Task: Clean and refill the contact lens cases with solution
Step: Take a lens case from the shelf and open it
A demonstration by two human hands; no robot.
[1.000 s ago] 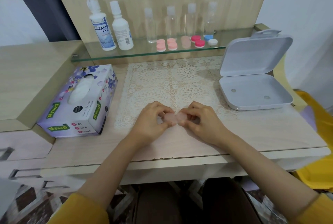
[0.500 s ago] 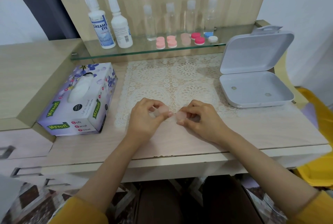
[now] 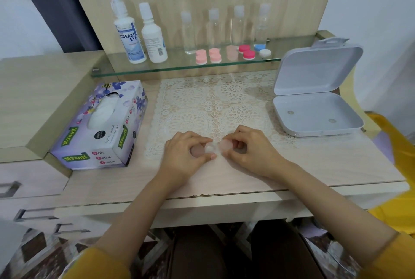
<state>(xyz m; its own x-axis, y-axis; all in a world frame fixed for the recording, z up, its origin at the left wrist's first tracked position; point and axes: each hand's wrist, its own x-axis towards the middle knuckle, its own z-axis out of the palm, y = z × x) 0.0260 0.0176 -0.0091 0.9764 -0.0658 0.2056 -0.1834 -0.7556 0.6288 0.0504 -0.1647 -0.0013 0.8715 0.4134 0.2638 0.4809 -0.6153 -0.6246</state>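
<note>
Front edge of the lace mat (image 3: 213, 103), mid-desk (image 3: 325, 166): contact lens case (image 3: 211, 148) sits pinched between both hands, low over the surface; can't tell if it touches. Left hand (image 3: 186, 155) has fingers curled round the case's open translucent well, and a dusky-pink disc, likely the removed loose cap (image 3: 197, 150), is tucked under its fingers. Right hand (image 3: 251, 155) pinches the pink cap (image 3: 225, 145) that's on the other well, thumb and fingertips at its rim. Case looks like thin rigid plastic, so probably very light, hard, smooth and slippery once wet. Best grip is likely the bridge or the well sides, twisting caps by their edges. Small round parts could roll off the lace. Solution bottle (image 3: 129, 36) and a second white bottle (image 3: 153, 38) are squeezable-looking plastic, upright on the glass shelf (image 3: 175, 68), well apart from the hands, with spare cases (image 3: 214, 54) beside them. Cardboard tissue box (image 3: 101, 128) left, soft tissue poking out; open grey hinged box (image 3: 314, 117) right, matte hard shell.
</note>
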